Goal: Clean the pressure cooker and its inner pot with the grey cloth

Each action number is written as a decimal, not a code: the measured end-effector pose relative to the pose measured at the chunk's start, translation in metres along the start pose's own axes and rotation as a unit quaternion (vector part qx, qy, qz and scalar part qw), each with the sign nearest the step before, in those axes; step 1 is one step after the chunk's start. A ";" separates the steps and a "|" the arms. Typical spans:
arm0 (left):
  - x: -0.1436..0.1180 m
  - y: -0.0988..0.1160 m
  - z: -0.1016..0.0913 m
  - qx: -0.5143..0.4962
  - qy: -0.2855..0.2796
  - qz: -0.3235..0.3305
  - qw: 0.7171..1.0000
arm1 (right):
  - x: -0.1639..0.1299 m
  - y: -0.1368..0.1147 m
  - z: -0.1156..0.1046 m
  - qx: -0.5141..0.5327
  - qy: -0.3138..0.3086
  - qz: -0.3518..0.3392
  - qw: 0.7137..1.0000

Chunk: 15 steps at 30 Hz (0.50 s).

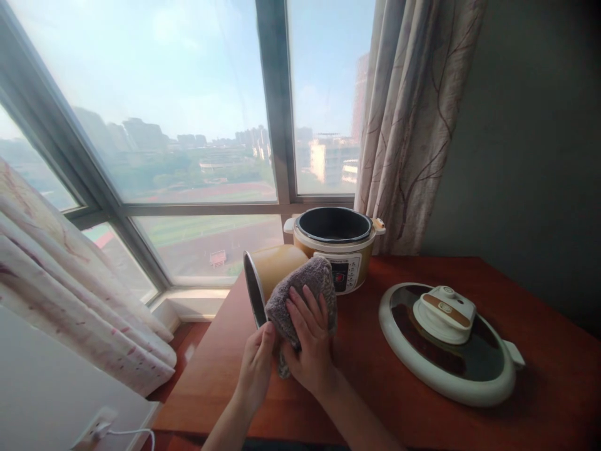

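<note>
A gold-coloured inner pot [280, 262] with a dark interior lies tipped on its side, its opening facing left. My left hand [256, 364] grips its rim at the near side, thumb on top. Against the pot's outer wall my right hand [310, 341] presses a grey fluffy cloth [319, 270], fingers laid over it. Part of the cloth hangs down between my hands, and it hides much of the pot. Just behind, an electric pressure cooker [364, 266] stands upright without its lid, its dark inside showing and its control panel facing me.
To the right, the cooker's round lid [399, 313] lies on the reddish-brown wooden table [361, 388], its white knob [444, 316] upward. Windows and a curtain [408, 125] rise behind the table. A plugged-in white cable [129, 431] is at lower left.
</note>
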State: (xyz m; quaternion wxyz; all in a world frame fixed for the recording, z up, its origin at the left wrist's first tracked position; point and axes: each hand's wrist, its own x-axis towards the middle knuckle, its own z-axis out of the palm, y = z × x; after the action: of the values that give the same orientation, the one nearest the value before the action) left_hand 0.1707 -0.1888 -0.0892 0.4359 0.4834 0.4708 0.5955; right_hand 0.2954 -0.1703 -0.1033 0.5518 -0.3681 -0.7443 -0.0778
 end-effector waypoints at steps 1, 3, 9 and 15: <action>0.000 0.006 0.003 -0.021 0.013 -0.011 1.000 | -0.006 0.000 -0.001 -0.010 -0.006 -0.003 1.000; 0.003 0.019 0.009 -0.073 0.024 -0.043 0.996 | -0.017 0.000 -0.004 -0.027 -0.016 -0.006 0.999; 0.011 0.065 0.026 -0.223 -0.003 -0.152 0.963 | -0.045 0.008 -0.018 -0.057 -0.026 -0.026 0.998; 0.006 0.078 0.032 -0.266 -0.010 -0.190 0.945 | -0.052 0.012 -0.033 -0.057 -0.015 -0.026 0.998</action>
State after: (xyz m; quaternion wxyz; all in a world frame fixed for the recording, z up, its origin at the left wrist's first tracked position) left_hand 0.1968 -0.1921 -0.0090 0.6582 0.2575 0.3743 0.6003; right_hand 0.3346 -0.2025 -0.1399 0.5164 -0.3803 -0.7562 -0.1294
